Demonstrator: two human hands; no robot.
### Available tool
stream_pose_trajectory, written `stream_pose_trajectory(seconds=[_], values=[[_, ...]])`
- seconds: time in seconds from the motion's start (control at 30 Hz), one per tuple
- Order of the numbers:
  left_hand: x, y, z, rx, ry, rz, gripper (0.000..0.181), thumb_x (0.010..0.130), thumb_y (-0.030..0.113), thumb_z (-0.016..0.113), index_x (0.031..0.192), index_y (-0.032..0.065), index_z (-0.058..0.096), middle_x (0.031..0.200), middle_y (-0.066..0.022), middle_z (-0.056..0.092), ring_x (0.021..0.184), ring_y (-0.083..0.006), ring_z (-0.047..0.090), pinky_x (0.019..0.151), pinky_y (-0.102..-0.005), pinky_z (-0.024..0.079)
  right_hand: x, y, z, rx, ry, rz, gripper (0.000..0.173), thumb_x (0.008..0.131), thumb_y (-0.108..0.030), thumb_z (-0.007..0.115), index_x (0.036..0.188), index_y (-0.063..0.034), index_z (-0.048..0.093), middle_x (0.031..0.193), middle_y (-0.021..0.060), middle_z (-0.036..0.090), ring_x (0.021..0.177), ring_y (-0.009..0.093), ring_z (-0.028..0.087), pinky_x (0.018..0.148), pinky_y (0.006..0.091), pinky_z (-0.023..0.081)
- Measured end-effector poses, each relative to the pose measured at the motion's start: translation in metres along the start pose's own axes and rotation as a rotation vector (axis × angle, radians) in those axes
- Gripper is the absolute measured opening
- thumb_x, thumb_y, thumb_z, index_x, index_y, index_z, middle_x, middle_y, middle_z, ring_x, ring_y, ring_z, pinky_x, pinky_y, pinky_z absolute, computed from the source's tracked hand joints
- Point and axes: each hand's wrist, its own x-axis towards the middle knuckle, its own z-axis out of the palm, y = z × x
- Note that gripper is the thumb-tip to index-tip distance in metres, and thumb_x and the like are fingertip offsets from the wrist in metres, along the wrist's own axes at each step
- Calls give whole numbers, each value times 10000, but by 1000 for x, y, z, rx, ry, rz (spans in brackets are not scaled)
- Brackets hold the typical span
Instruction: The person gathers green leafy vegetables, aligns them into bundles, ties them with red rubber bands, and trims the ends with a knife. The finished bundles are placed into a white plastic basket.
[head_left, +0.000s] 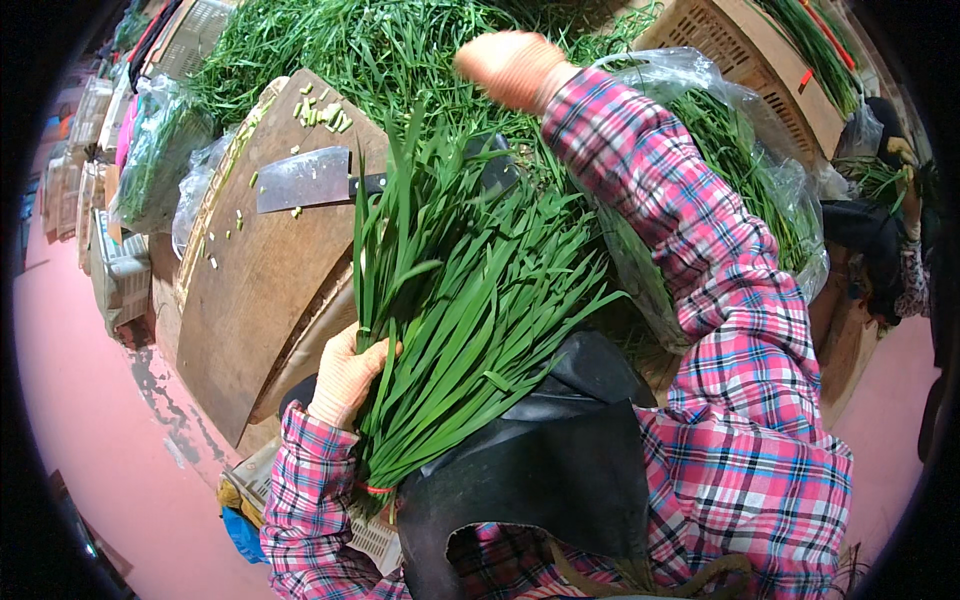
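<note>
My left hand (351, 375), in a pale ribbed glove, is closed around the lower part of a leafy green bunch, seemingly garlic chives (394, 217). Against it, across my lap, lies a larger bundle of the same leaves (480, 322), its base bound by a red band (375, 489). My right hand (514, 67), similarly gloved and blurred, is raised over a heap of loose green leaves (337, 45). Its fingers are too blurred to tell whether they hold anything. A cleaver (307, 178) lies on the wooden board (255, 300) at my left, its handle partly behind the leaves.
Short cut stem pieces (322, 114) are scattered on the board. A clear plastic bag of greens (750, 157) stands at the right, near a plastic crate (735, 52). Another bagged bundle (161, 165) is at the left. A co-worker's arm (909, 202) shows at the far right.
</note>
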Motion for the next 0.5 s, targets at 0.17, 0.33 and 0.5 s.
stream_pose_trajectory(seconds=[0.17,0.33,0.5], values=[[2,0,-2,-15,1,-18,343,831,143,749,1114,-8,629,988,-23,663,845,-92,594,784,-260,499,-43,65,25,254,218,90,293,937,-323,562,1095,-93,651,996,129,646,965,307,614,846,373,500],[3,-1,-3,-18,-5,-28,359,819,145,762,1114,-7,626,994,-25,666,862,-95,599,796,-266,500,-67,16,15,1089,-86,-37,417,995,-313,486,1343,-87,519,1334,88,555,1256,210,493,1065,333,384],[3,-2,-5,2,12,-29,345,818,160,767,1092,-3,635,996,-24,665,869,-94,593,799,-267,493,-51,-11,27,744,-74,-252,352,972,-294,524,1278,-127,572,1171,97,609,1112,252,564,969,358,451]])
